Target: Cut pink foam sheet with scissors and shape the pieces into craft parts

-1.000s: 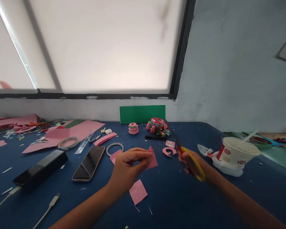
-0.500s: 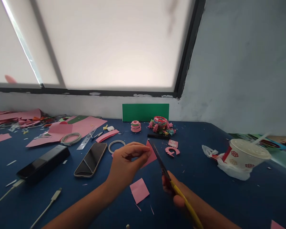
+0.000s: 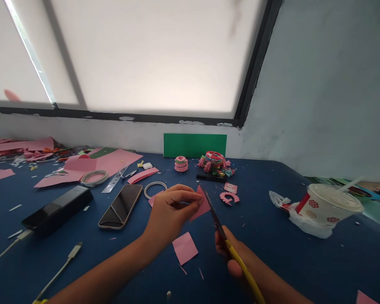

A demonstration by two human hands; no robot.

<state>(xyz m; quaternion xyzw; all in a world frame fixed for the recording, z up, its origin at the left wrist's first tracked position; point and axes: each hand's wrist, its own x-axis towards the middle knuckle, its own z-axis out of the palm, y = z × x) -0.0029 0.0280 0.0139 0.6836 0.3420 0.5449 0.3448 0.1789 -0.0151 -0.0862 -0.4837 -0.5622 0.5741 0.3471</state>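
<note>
Between thumb and fingers, my left hand (image 3: 174, 211) pinches a small piece of pink paper (image 3: 202, 206), held up over the table. My right hand (image 3: 232, 249) grips a pair of scissors (image 3: 240, 257) with yellow handles. Their dark blades run along the right edge of the held paper, and I cannot tell whether they touch it. Below the hands lies a pink paper square (image 3: 185, 248) with thin pink slivers beside it. Farther right is a scalloped pink paper ring (image 3: 229, 197) with a gap in it.
A phone (image 3: 120, 207), a black power bank (image 3: 57, 207) and tape rolls (image 3: 155, 188) lie to the left, near a clear ruler (image 3: 114, 179) and pink sheets (image 3: 120, 162). Paper ornaments (image 3: 214, 162) and a black pen (image 3: 211, 177) are behind. A lidded cup (image 3: 329, 207) stands right.
The view has tipped slightly, so the things on the table sit a little higher. Both hands keep nearly the same pose, with the paper and scissors still held close together.
</note>
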